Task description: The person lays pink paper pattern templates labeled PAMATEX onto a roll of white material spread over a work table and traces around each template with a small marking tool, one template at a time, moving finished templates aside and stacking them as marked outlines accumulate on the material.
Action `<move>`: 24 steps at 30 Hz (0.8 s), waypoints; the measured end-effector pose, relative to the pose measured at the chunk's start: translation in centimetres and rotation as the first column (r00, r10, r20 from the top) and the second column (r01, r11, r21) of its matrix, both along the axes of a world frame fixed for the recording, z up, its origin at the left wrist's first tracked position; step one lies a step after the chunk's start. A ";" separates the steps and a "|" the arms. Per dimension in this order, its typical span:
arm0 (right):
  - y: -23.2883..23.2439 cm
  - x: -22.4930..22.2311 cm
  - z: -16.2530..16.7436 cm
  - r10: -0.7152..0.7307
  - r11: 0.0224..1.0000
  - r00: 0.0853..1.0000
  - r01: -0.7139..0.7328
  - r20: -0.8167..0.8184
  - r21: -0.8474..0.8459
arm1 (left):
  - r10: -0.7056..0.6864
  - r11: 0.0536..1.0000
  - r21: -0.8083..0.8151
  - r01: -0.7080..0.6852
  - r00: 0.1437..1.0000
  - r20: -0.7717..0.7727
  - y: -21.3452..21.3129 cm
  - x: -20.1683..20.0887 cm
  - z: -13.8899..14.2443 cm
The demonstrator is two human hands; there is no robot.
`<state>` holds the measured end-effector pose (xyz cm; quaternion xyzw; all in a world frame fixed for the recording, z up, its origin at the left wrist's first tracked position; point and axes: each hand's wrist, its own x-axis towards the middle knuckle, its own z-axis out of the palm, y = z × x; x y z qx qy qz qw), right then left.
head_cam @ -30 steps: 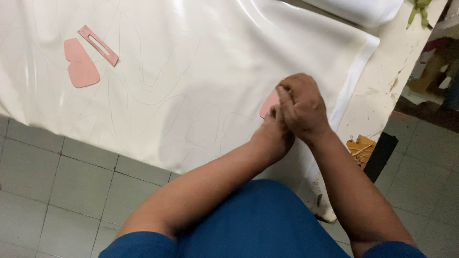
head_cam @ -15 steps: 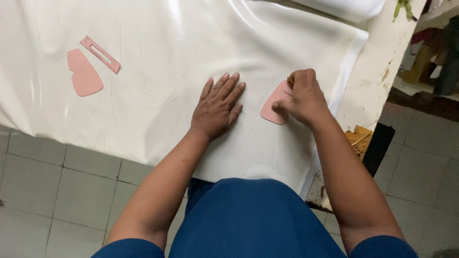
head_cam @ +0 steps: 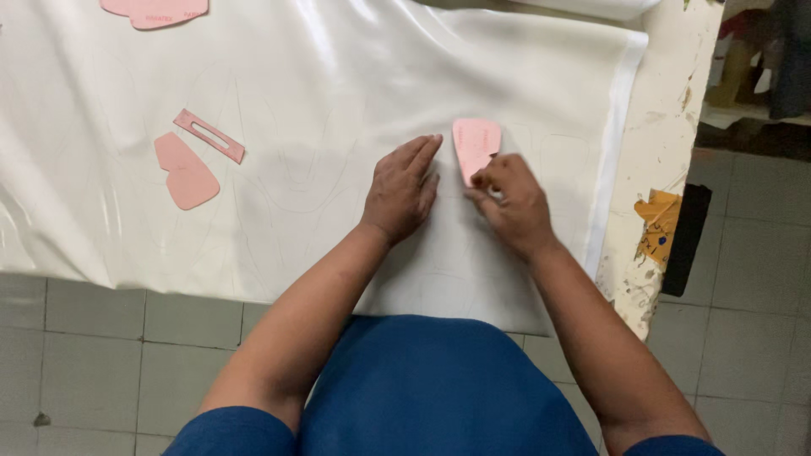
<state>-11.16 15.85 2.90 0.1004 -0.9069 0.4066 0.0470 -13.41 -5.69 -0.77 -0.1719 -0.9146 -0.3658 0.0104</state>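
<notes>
My left hand [head_cam: 401, 190] lies flat, palm down, fingers together and spread out on the white sheet [head_cam: 321, 101], holding nothing. My right hand [head_cam: 511, 203] sits just beside it, fingertips pinched narrow on the lower end of a pink template [head_cam: 475, 143], pressing it onto the sheet; whether the grip actually lifts it I cannot tell. Template lies flat toward the right edge of the worktop [head_cam: 667, 127], rounded wide end pointing away from me, left fingertips just short of its left side. Faint traced outlines show on the sheet around both hands. Well apart, toward the left edge: a pink heart-like piece [head_cam: 186, 173] and touching near its top a pink slotted strip [head_cam: 209, 135], tilted. Another pink piece [head_cam: 156, 10] at the far edge, cut off by the frame. Sheet hangs over the near edge above my blue clothing [head_cam: 431, 388]. Worktop's right rim is bare, paint-stained.
</notes>
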 end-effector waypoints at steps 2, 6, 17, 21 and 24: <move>-1.3 1.4 -1.0 0.006 0.999 0.998 -0.009 0.059 0.053 | -0.094 0.992 -0.089 0.089 0.994 -0.052 -0.6 -0.6 0.0; -1.6 2.7 -2.3 -0.189 0.975 0.981 0.182 0.042 0.127 | -0.172 0.960 -0.253 0.123 0.969 -0.180 -0.5 -1.8 -0.4; -1.3 3.1 -3.2 -0.177 0.958 0.984 0.173 -0.003 0.227 | -0.125 0.985 -0.125 0.116 0.990 -0.064 -0.5 -2.5 -0.9; -1.4 3.1 -3.2 -0.188 0.953 0.982 0.179 0.010 0.244 | -0.124 0.984 -0.135 0.116 0.991 -0.051 -0.5 -2.6 -0.8; -1.3 3.1 -3.2 -0.194 0.948 0.981 0.181 0.023 0.262 | -0.122 0.985 -0.128 0.115 0.992 -0.044 -0.4 -2.6 -0.8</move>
